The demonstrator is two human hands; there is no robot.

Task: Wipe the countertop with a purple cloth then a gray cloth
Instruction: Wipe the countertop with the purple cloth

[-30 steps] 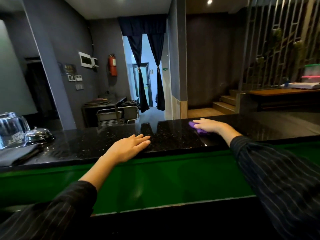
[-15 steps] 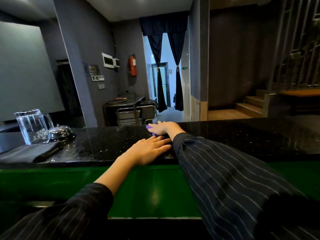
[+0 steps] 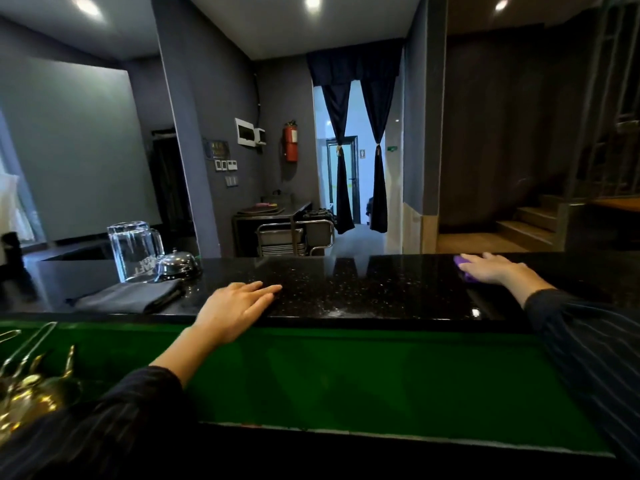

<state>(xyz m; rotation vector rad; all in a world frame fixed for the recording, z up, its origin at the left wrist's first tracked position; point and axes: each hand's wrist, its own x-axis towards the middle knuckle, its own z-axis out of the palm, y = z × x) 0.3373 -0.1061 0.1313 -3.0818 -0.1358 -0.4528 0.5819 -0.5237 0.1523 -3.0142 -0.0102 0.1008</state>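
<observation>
A: Where is the purple cloth (image 3: 463,268) at this moment?
B: It is at the right of the frame, on the black surface (image 3: 363,289), near the far edge. The right hand (image 3: 491,268) lies flat on top of it, the fingers stretched, so only a small purple part shows at the left side of the hand. The grip is a press with a flat hand, not a closed fist.
A: And the left hand (image 3: 235,306)?
B: It rests at the centre of the frame on the near edge of the surface, palm down, fingers spread a little, holding nothing.
A: The gray cloth (image 3: 128,296)?
B: It is folded, at the left of the frame on the surface, untouched, well apart from both hands.
A: Any containers?
B: A clear glass mug (image 3: 133,251) stands behind the gray cloth, upside down as the letters on it show. I see nothing inside. A metal bell (image 3: 176,264) is just beside it, on the right.
</observation>
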